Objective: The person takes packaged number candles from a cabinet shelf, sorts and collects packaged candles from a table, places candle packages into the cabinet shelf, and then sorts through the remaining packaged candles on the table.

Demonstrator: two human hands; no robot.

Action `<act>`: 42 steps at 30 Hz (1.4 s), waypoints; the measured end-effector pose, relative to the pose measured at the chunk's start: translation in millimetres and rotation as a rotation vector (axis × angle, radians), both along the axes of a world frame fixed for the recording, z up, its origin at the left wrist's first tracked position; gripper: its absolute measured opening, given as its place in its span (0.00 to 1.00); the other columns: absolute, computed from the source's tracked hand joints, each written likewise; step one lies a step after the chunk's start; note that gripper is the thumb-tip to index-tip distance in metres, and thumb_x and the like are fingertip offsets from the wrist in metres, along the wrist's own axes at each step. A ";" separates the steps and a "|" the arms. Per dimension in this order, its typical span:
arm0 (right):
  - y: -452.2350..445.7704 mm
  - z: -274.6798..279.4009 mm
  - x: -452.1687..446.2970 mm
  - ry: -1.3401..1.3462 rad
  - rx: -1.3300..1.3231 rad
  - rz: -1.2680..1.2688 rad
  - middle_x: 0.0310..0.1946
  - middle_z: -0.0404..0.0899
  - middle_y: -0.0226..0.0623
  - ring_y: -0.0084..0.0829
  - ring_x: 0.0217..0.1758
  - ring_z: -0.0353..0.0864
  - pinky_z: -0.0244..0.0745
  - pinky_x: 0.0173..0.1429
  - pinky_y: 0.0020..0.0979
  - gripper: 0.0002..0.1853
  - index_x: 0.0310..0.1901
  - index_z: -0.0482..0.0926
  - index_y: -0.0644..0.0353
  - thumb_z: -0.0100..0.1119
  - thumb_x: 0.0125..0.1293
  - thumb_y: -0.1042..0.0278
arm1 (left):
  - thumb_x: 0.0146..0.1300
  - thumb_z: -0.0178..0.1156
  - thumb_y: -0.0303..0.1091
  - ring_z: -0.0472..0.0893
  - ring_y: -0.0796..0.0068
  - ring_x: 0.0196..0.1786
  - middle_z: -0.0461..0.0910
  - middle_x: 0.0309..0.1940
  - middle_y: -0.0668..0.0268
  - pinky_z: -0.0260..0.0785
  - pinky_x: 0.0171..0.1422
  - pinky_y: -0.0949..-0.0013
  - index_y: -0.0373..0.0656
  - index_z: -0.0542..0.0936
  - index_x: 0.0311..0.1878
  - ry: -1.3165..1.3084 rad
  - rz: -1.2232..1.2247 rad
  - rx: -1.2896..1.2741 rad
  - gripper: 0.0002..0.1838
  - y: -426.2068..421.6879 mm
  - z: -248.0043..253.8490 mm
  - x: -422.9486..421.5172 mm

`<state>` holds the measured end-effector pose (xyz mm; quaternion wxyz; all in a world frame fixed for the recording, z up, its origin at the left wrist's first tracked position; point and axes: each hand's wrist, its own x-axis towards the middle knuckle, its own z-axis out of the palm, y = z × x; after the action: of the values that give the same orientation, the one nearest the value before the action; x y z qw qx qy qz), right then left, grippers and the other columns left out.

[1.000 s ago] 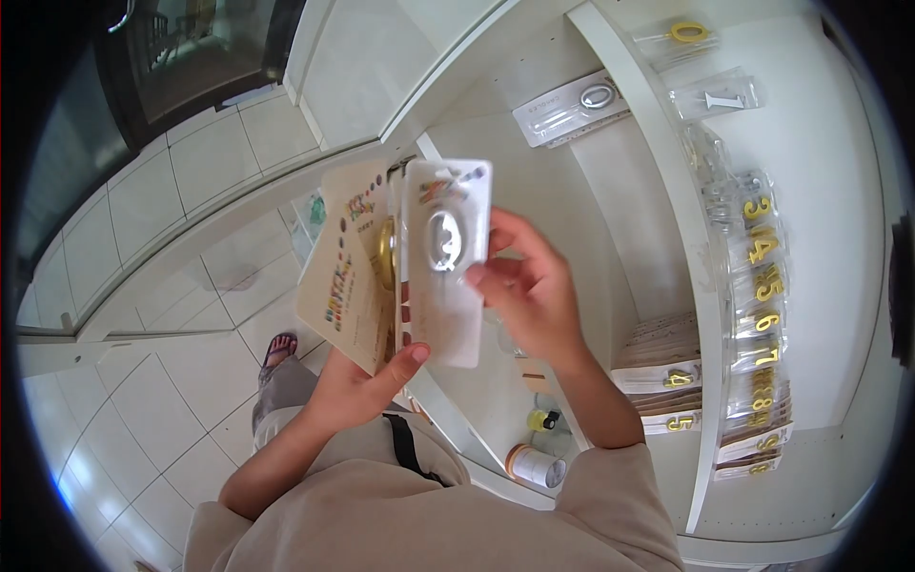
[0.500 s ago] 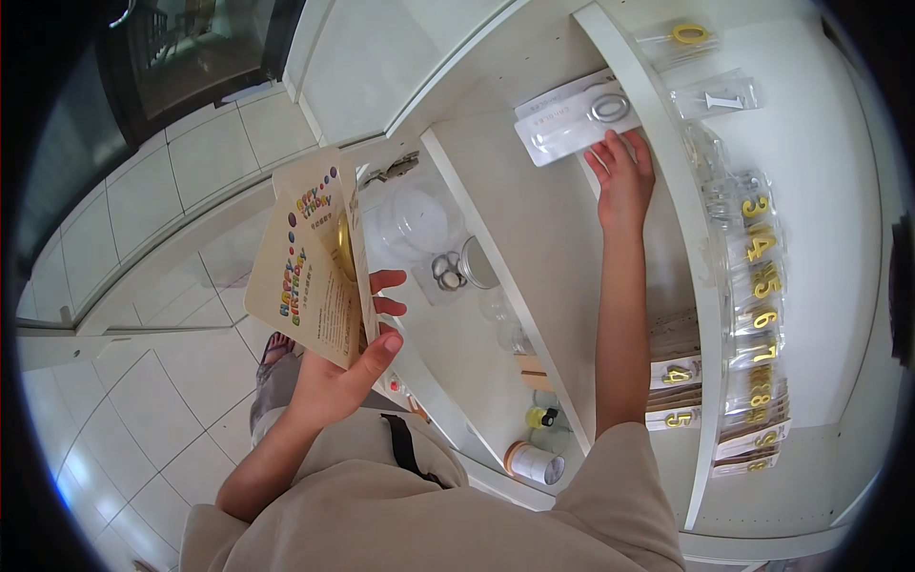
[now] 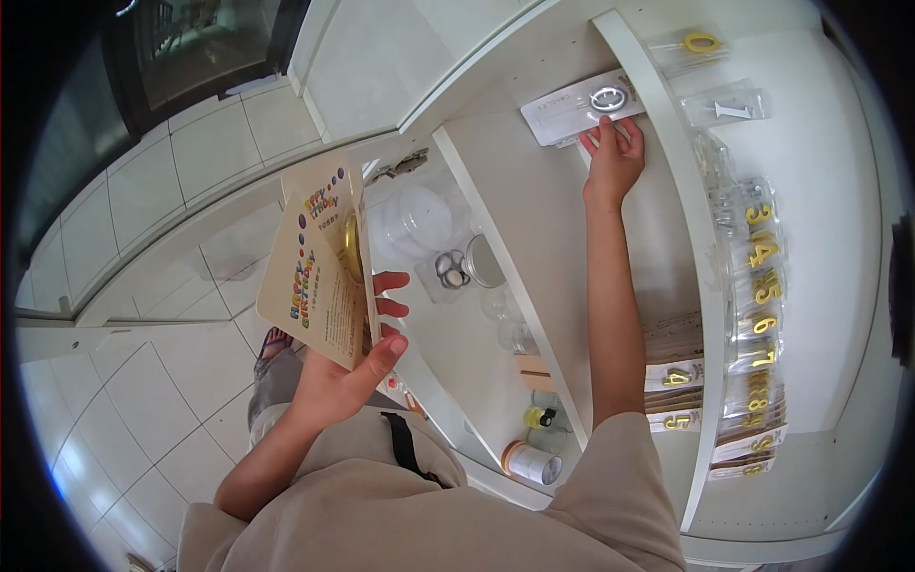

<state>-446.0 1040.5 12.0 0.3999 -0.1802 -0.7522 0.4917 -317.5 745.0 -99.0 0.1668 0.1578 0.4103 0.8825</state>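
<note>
L hand (image 3: pixel 334 386) is clamped on the cards (image 3: pixel 329 296), &, farther off, R hand (image 3: pixel 615 172) has fingertips at the pack's (image 3: pixel 562 112) edge on the shelf (image 3: pixel 529 191), can't tell if pinched; best handled w/ light touch, kept flat, no bending.

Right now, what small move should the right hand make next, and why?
I'd probably ease the right hand off the silver-oval pack, without dragging it. The pack already seems to lie in the upper end of the shelf compartment, the fingers are at its lower edge, and the left hand holds more birthday packs.
</note>
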 end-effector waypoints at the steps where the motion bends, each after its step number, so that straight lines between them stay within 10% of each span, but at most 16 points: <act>1: 0.1 -0.5 0.0 0.000 0.001 0.001 0.36 0.75 0.42 0.27 0.36 0.76 0.80 0.43 0.30 0.17 0.50 0.67 0.67 0.56 0.60 0.75 | 0.57 0.56 0.22 0.70 0.69 0.48 0.65 0.57 0.56 0.70 0.42 0.73 0.39 0.59 0.61 0.000 0.001 0.001 0.29 -0.2 0.1 -0.2; 28: -4.3 -0.7 6.7 0.075 0.070 -0.022 0.39 0.71 0.39 0.26 0.36 0.72 0.79 0.42 0.30 0.19 0.50 0.66 0.65 0.58 0.58 0.73 | 0.55 0.57 0.22 0.70 0.70 0.48 0.66 0.57 0.57 0.69 0.44 0.71 0.39 0.59 0.61 0.076 -0.019 -0.067 0.30 4.3 -0.7 -4.3; 31: -44.0 -4.5 42.6 0.137 -0.107 0.212 0.38 0.69 0.35 0.24 0.34 0.69 0.69 0.41 0.28 0.15 0.50 0.68 0.60 0.53 0.62 0.69 | 0.55 0.58 0.23 0.70 0.70 0.48 0.65 0.57 0.57 0.68 0.45 0.69 0.39 0.57 0.62 0.122 -0.029 -0.123 0.32 4.9 -3.6 -8.4; 35: -112.5 -12.3 97.4 -0.414 -0.304 0.964 0.53 0.66 0.39 0.29 0.45 0.73 0.72 0.44 0.27 0.33 0.63 0.57 0.57 0.57 0.55 0.73 | 0.55 0.62 0.27 0.71 0.70 0.49 0.65 0.57 0.56 0.68 0.47 0.67 0.39 0.52 0.65 0.168 -0.097 -0.211 0.37 14.6 -5.6 -10.5; 42: -113.2 -15.4 119.5 -0.607 -0.022 0.824 0.45 0.75 0.38 0.24 0.41 0.75 0.73 0.41 0.21 0.28 0.59 0.64 0.63 0.58 0.55 0.78 | 0.59 0.59 0.32 0.72 0.68 0.48 0.65 0.57 0.55 0.68 0.47 0.67 0.39 0.49 0.65 0.210 -0.113 -0.276 0.36 15.9 8.4 -12.9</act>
<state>-326.5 927.3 -3.4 -0.0657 -0.0078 -0.8378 0.5419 -330.4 760.9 -90.5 0.1925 0.2474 0.5331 0.7858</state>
